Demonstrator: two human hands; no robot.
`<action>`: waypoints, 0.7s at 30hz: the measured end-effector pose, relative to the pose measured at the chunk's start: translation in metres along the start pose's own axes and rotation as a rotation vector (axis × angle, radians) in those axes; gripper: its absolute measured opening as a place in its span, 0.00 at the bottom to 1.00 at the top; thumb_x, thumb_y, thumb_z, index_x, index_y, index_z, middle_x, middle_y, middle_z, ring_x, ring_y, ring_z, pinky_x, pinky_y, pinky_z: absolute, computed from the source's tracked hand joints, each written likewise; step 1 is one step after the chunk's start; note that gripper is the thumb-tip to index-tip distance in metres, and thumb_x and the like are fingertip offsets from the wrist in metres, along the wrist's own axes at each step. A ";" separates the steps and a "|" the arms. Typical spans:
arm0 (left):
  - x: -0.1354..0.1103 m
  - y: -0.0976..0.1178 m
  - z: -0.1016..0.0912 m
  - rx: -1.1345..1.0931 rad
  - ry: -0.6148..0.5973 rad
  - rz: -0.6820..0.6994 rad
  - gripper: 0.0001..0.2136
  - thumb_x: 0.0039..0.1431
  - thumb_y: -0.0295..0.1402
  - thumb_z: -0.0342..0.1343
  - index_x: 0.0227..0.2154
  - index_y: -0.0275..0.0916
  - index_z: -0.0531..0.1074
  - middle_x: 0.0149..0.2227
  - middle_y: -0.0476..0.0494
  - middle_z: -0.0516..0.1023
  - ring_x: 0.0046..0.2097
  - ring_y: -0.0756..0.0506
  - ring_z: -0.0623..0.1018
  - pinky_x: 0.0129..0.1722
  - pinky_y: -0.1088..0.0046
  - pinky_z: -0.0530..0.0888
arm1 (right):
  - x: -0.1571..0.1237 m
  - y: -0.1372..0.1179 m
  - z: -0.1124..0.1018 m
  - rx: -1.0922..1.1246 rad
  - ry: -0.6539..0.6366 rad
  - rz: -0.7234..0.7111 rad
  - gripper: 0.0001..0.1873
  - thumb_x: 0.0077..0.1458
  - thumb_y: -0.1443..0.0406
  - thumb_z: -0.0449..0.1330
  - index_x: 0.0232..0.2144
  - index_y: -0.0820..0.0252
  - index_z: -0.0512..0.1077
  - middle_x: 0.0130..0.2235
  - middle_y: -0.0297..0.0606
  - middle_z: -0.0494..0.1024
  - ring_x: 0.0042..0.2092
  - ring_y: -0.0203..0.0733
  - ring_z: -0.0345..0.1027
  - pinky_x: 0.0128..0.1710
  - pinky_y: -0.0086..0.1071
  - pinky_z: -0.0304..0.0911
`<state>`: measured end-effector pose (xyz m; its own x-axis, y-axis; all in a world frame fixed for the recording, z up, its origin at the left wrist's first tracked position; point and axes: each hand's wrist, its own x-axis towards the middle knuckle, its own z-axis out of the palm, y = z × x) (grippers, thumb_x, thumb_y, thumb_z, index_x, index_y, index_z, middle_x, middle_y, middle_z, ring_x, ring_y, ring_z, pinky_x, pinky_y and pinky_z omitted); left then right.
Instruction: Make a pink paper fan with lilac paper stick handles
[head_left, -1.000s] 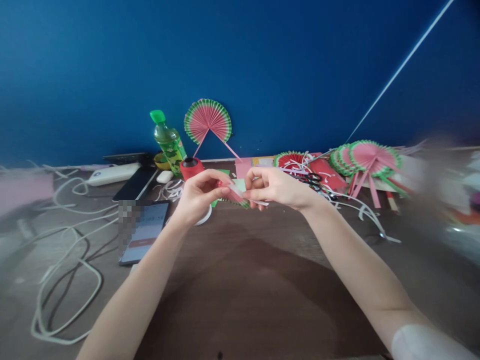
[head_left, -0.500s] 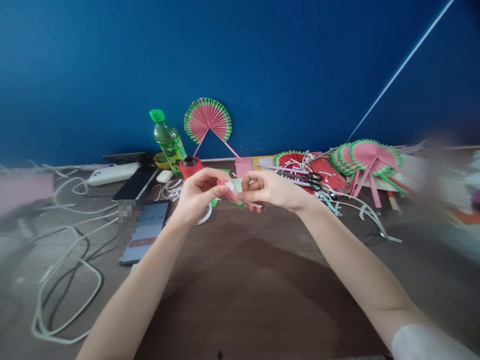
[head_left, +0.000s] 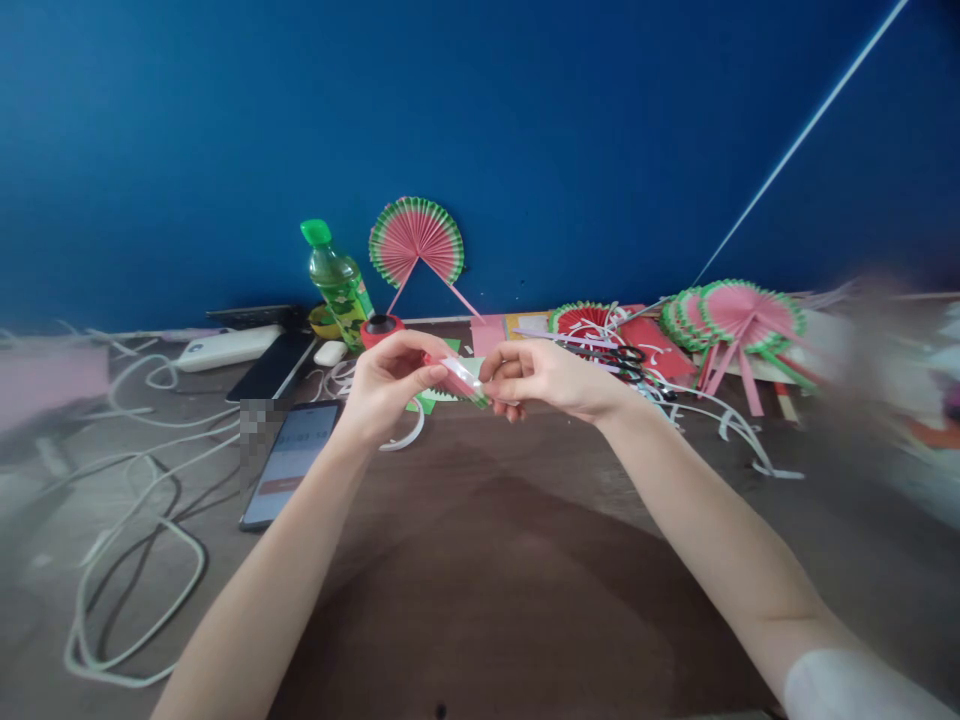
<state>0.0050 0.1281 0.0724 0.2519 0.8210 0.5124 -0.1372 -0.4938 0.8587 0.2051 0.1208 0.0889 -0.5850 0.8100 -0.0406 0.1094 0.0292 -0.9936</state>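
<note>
My left hand (head_left: 397,382) is closed on a narrow folded stack of pleated paper (head_left: 466,392), pink with a green end. A shiny whitish strip (head_left: 463,374) lies along its upper face. At the right end of that strip, the fingers of my right hand (head_left: 525,378) are pinched together. Its fingertips touch the strip's end; how much they grip is partly hidden. Just behind my left hand stands a red object with a black top (head_left: 381,328). Below the hands a white curved strip (head_left: 407,432) rests on the dark table (head_left: 480,560).
A pink and green paper fan (head_left: 416,240) leans against the blue wall beside a green-capped bottle (head_left: 337,280). More fans (head_left: 750,315) lie at the right, near scissors (head_left: 626,355) and paper scraps. A phone (head_left: 292,470) and a looped white cable (head_left: 199,560) are at the left.
My left hand has shifted slightly down and left. The whitish strip now lies along the folded paper, whereas a loose strip end stuck out below my right fingers before.
</note>
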 end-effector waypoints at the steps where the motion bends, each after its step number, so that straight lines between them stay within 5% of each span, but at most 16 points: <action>1: 0.000 0.000 -0.001 0.011 0.008 0.000 0.07 0.45 0.32 0.65 0.26 0.38 0.72 0.29 0.48 0.77 0.30 0.49 0.78 0.26 0.76 0.76 | 0.000 0.000 0.000 0.013 -0.002 -0.004 0.07 0.49 0.66 0.62 0.30 0.63 0.67 0.23 0.33 0.74 0.23 0.31 0.67 0.23 0.25 0.62; 15: 0.001 -0.003 -0.006 0.003 0.042 0.013 0.07 0.45 0.32 0.65 0.27 0.39 0.72 0.30 0.49 0.77 0.31 0.50 0.77 0.28 0.76 0.75 | -0.002 -0.002 -0.002 0.088 0.064 -0.012 0.08 0.47 0.68 0.62 0.32 0.63 0.68 0.27 0.36 0.77 0.25 0.33 0.71 0.26 0.26 0.66; 21: 0.001 -0.001 -0.009 0.140 0.005 -0.078 0.17 0.45 0.32 0.64 0.40 0.41 0.71 0.31 0.50 0.75 0.31 0.51 0.75 0.29 0.79 0.73 | -0.004 -0.005 -0.002 0.033 0.107 -0.010 0.08 0.47 0.70 0.61 0.32 0.62 0.67 0.26 0.35 0.76 0.25 0.32 0.70 0.28 0.27 0.66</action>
<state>-0.0033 0.1319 0.0725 0.2514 0.8596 0.4448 0.0176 -0.4636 0.8859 0.2085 0.1186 0.0942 -0.4963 0.8679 -0.0208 0.0766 0.0199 -0.9969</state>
